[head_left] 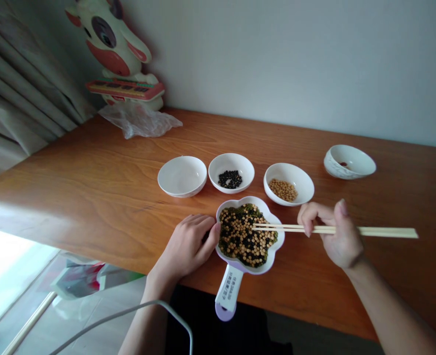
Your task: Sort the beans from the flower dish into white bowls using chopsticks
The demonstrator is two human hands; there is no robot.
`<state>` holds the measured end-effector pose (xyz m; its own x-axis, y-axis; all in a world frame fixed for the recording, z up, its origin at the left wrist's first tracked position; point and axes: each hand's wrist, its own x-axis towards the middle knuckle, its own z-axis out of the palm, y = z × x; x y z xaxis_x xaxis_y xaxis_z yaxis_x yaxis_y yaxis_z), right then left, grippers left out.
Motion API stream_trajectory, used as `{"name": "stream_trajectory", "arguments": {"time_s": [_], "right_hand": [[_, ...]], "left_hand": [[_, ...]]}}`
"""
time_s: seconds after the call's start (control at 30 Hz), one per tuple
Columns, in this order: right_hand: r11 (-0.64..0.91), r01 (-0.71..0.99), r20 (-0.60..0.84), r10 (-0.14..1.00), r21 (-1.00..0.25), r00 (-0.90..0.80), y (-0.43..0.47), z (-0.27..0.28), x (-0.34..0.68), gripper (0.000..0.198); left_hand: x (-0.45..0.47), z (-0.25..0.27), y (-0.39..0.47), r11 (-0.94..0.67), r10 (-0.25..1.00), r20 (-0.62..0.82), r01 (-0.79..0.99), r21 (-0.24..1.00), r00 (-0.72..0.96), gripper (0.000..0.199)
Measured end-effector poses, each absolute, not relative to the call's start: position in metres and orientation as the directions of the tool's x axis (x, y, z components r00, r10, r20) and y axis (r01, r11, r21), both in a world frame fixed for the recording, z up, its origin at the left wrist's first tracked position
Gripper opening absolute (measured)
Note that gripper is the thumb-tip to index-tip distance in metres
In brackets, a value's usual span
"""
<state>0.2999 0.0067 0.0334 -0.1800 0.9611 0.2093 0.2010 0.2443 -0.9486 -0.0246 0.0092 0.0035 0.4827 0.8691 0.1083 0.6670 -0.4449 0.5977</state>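
A flower-shaped dish (pixel 280 242) with a lilac underside and a labelled handle holds mixed beans (pixel 244 241): black beans, tan soybeans and small green beans. My left hand (pixel 190 241) rests at the dish's left rim, fingers curled and thumb against its edge. A pair of wooden chopsticks (pixel 385 231) is gripped in my right hand (pixel 336 234), right of the dish. Their tips are close together over the beans; whether a bean is pinched between them I cannot tell. Behind the dish stand a bowl (pixel 246 173) of black beans and a bowl (pixel 306 186) of soybeans.
Another white bowl (pixel 183 177) stands left of the black-bean bowl. A patterned bowl (pixel 361 165) at back right has a few small brown pieces. At back left are a cow-shaped toy keyboard (pixel 129 91) and a plastic bag (pixel 140 123). A grey cable (pixel 129 310) crosses my left forearm.
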Motion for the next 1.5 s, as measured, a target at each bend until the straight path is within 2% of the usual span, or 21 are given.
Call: {"name": "stream_trajectory", "arguments": {"time_s": [0.3,0.57,0.7,0.87,1.0,1.13,1.3,1.5], "right_hand": [[0.268,0.193,0.233,0.955,-0.944,-0.186,0.008,0.033,0.301,0.077],[0.295,0.086,0.284,0.952,-0.952,-0.114,0.008,0.034,0.304,0.076],[0.406,0.001,0.406,0.914,-0.914,0.000,0.015,0.037,0.313,0.076],[0.566,-0.022,0.534,0.789,-0.824,0.304,0.029,0.045,0.324,0.076],[0.605,0.040,0.554,0.698,-0.795,0.453,0.036,0.046,0.329,0.077],[0.580,0.031,0.520,0.704,-0.814,0.484,0.037,0.042,0.330,0.075],[0.545,-0.051,0.489,0.786,-0.837,0.379,0.031,0.042,0.326,0.068],[0.351,-0.032,0.352,0.936,-0.936,0.004,0.015,0.040,0.310,0.077]], "left_hand": [[-0.024,0.004,0.009,-0.442,0.870,0.109,0.665,0.601,0.480,0.036],[-0.024,0.003,0.009,-0.441,0.871,0.112,0.661,0.607,0.479,0.036],[-0.025,0.001,0.010,-0.449,0.866,0.113,0.656,0.607,0.488,0.037],[-0.025,0.001,0.010,-0.440,0.869,0.108,0.656,0.613,0.482,0.037],[-0.025,0.001,0.010,-0.441,0.869,0.110,0.655,0.613,0.482,0.036],[-0.026,-0.001,0.010,-0.445,0.868,0.114,0.656,0.610,0.482,0.037],[-0.026,-0.002,0.010,-0.442,0.869,0.106,0.662,0.605,0.483,0.037],[-0.026,-0.001,0.009,-0.440,0.872,0.109,0.666,0.602,0.478,0.038]]}}
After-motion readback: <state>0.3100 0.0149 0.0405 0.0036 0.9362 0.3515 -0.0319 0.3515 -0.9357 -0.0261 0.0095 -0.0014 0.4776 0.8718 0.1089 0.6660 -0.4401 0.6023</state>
